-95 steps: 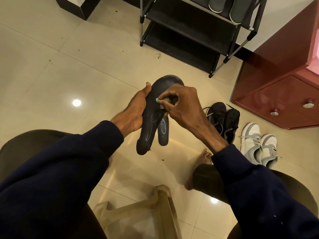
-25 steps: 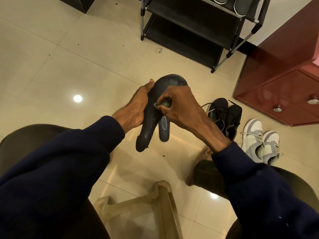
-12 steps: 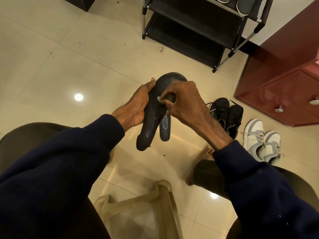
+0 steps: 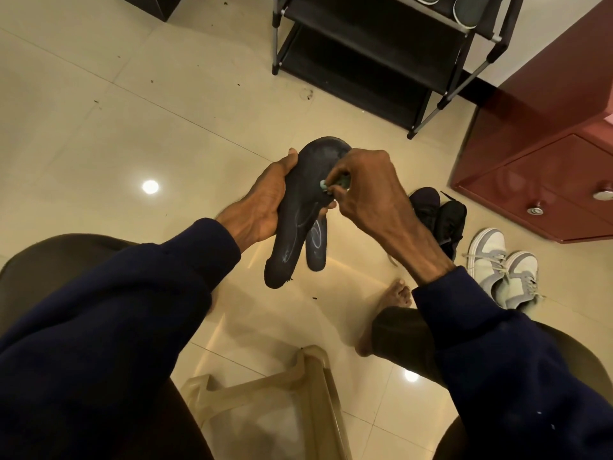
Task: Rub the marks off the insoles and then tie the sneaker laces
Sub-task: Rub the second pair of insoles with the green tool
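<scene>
Above the cream tiled floor (image 4: 132, 111): dark foam insole (image 4: 295, 227) held up, narrow end down, pale scribbles on it; second dark insole (image 4: 316, 242) just behind.
Left hand (image 4: 262, 207): clasped round both insoles, thumb near the wide end.
Right hand (image 4: 371, 194): pinching a small green eraser (image 4: 322, 184), tip against the front insole.
Floor, right side: black sneakers (image 4: 438, 214) beside grey-and-white laced sneakers (image 4: 501, 267).

A: What's your insole (image 4: 298, 224) like?
B: Matt, dull, faintly rough. Your floor tiles (image 4: 132, 111) are glossy.
A: And upper right?
B: Your rack (image 4: 275, 38) has smooth metal tubes; the red cabinet (image 4: 547, 94) shines, lacquered, with metal knobs (image 4: 534, 210).
</scene>
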Motion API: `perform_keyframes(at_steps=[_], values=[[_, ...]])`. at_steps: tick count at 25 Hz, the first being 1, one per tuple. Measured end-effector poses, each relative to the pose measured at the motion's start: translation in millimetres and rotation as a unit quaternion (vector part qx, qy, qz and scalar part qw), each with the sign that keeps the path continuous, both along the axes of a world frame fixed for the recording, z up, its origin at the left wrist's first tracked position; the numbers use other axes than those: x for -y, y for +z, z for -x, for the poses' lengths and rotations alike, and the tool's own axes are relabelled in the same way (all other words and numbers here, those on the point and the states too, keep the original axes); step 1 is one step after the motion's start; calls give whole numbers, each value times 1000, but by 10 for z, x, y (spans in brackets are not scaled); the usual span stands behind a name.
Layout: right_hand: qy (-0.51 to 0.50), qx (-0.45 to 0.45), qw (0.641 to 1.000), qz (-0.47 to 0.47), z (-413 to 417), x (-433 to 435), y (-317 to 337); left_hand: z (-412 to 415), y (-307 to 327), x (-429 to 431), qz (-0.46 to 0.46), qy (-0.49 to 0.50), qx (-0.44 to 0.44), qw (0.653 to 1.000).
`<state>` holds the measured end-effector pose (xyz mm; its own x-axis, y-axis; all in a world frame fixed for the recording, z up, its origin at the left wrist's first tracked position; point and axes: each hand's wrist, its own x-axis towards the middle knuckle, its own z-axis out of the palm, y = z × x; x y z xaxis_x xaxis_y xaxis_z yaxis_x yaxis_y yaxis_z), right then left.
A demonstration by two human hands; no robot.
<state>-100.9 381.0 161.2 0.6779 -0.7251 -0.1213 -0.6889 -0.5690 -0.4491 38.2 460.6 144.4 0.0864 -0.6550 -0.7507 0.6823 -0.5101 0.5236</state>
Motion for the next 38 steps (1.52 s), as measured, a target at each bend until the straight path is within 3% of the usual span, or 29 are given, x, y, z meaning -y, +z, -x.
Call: perform_keyframes(at_steps=[3,7,13,18,24,28,34,38], values=[[-40,-4,999,29,66,62,-4,16,34,8,5,1,1,1000],[57,48,995,-69,-66,-180,41,-26,-19,-9,-17,13,33,999],[-80,66,993,58,61,89,-114,37,84,-2,-1,7,3,1000],[45,108,990,-79,-67,-142,-15,-27,21,-30,-15,1,27,1000],[-72,109,989,66,3,50,-156,3,60,-7,10,-14,-10,1000],[65,120,990,-23,-102,-176,-134,-32,41,-26,-5,-1,-1,1000],[-82,105,989,68,60,121,-191,0,93,-7,-6,-17,-32,999],[32,113,993,-4,-15,-49,-164,-19,30,-17,-12,4,-29,999]])
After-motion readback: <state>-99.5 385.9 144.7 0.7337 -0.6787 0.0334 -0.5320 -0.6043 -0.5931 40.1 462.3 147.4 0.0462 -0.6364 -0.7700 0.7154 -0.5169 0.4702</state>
